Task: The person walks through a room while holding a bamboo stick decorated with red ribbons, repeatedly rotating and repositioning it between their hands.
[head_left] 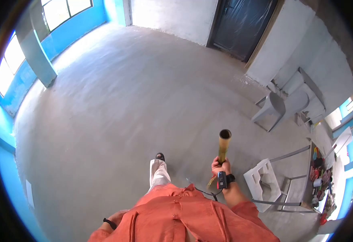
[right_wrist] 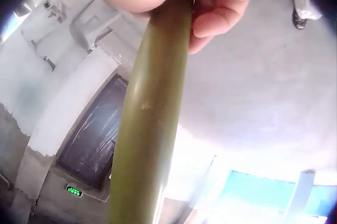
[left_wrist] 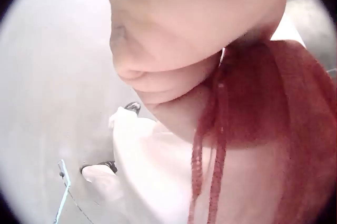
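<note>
My right hand [head_left: 221,166] grips a bamboo tube [head_left: 223,147] out in front of me, its hollow, dark end pointing forward. In the right wrist view the smooth green-yellow tube [right_wrist: 150,103] runs down from between the fingers [right_wrist: 218,22] and thumb. A yellowish end of it shows below the hand in the head view. Low at my left side hangs my left hand [head_left: 119,215], partly covered by the orange shirt [head_left: 164,213]. Close up in the left wrist view, the left hand [left_wrist: 174,29] is loosely curled beside the shirt, with nothing seen in it.
Grey concrete floor [head_left: 124,105] spreads ahead to a dark, plastic-covered door [head_left: 245,26]. Grey plastic stools [head_left: 273,107] stand on the right. Nearer are an upturned white stool [head_left: 263,181] and a metal-legged table [head_left: 305,181] with assorted items. A pillar [head_left: 39,60] stands left.
</note>
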`<state>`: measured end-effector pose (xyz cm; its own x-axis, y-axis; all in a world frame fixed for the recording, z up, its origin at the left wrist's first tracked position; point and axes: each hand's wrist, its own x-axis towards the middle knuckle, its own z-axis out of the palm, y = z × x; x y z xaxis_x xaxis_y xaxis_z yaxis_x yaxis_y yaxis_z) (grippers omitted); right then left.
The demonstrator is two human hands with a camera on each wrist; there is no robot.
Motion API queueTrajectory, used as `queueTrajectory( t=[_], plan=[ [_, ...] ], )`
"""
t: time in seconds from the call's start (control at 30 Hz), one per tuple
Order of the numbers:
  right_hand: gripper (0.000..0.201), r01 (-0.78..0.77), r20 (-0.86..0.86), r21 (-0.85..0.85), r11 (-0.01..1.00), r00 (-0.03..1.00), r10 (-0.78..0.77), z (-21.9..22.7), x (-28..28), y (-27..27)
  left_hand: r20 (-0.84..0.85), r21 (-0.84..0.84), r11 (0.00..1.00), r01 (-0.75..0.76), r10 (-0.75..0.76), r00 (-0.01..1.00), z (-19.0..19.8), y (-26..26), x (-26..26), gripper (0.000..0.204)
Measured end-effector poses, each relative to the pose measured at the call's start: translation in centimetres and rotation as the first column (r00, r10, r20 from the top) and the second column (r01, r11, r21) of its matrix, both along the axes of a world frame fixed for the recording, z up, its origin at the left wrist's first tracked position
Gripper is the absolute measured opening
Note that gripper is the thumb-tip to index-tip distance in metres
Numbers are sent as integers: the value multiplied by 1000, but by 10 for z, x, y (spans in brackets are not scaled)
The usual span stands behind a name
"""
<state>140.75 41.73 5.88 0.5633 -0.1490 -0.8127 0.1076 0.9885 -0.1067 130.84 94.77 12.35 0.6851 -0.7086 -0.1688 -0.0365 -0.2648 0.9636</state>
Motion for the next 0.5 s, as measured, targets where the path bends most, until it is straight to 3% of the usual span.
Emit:
queueTrajectory(
  t=[0.07, 0.1, 0.13, 0.17, 0.23, 0.27, 0.3, 0.33, 0.37, 0.4, 0.43, 0.47, 0.5],
  plan=[
    [13, 71, -44, -9, 997, 997, -71, 8, 34, -6, 84, -13, 999, 52, -51, 995, -7, -12, 52, 34],
    [13, 78, -37, -19, 997, 996, -79, 5, 50, -13, -381, 172, 951, -256, 304, 873, -3, -24, 85, 31],
    [14, 88, -27, -39, 995, 996, -90, -2, 63, -21, -658, 467, 790, -397, 611, 441, 0, -30, 112, 29],
    [14, 101, -24, -57, 993, 994, -102, -4, 74, -27, -605, 454, 814, -362, 580, 545, -45, -12, 140, 27],
    [13, 107, -44, -81, 991, 993, -111, 6, 103, -29, -410, 495, 809, -316, 538, 737, -93, -7, 206, 26],
    [12, 61, -54, -99, 993, 996, -67, 12, 121, -28, -263, 544, 776, -320, 520, 813, -88, -20, 250, 26],
    [11, 14, -67, -113, 993, 997, -22, 15, 137, -26, -205, 476, 826, -304, 440, 875, -88, -31, 289, 27],
    [7, 4, 47, -164, 987, 999, 4, 11, 149, -24, -4, 469, 846, -254, 289, 957, -93, -45, 327, 28],
    [7, 11, 34, -162, 987, 999, -5, 8, 160, -21, 56, 381, 891, -247, 244, 968, -65, -72, 356, 31],
    [7, -3, 38, -271, 963, 999, 14, 4, 171, -19, 119, 292, 929, -228, 202, 972, -27, -110, 378, 37],
    [9, -15, 45, -380, 925, 998, 34, -2, 184, -18, 95, 230, 968, -102, 82, 992, -1, -140, 400, 46],
    [10, 12, 168, -709, 706, 974, 152, -39, 191, -15, 85, 162, 986, 26, -40, 996, 22, -170, 419, 56],
    [13, -110, 122, -367, 924, 979, 165, -8, 202, -22, 158, 40, 993, 115, -120, 980, 46, -198, 430, 61]
  ],
)
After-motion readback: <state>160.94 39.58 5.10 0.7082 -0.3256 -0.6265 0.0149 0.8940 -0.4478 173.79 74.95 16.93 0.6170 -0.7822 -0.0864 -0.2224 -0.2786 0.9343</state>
